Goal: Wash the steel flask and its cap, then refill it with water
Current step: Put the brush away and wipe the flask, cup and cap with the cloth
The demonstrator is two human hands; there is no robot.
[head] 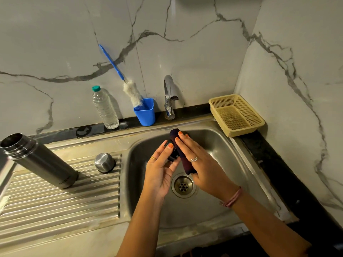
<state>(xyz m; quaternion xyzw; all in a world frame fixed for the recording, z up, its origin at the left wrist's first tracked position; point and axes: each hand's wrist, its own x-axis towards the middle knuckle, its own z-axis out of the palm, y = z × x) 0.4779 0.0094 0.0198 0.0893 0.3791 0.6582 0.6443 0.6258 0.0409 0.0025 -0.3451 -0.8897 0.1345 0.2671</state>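
The steel flask (39,162) stands open and uncapped on the ribbed drainboard at the left. Its steel cap (104,162) sits dome up on the drainboard beside the basin. Over the sink basin (219,145), my left hand (160,171) pinches a small black piece (171,156) between thumb and fingers; what the piece is stays unclear. My right hand (201,164) holds a dark purple cloth (182,162) against that piece, fingers laid over the cloth, thumb hidden.
The tap (169,97) stands behind the basin with no water running. A blue cup (144,114) holds a blue-handled bottle brush (130,89). A clear plastic water bottle (104,108) stands left of it. A yellow mesh basket (236,115) sits at the right corner. The drain (182,186) lies below my hands.
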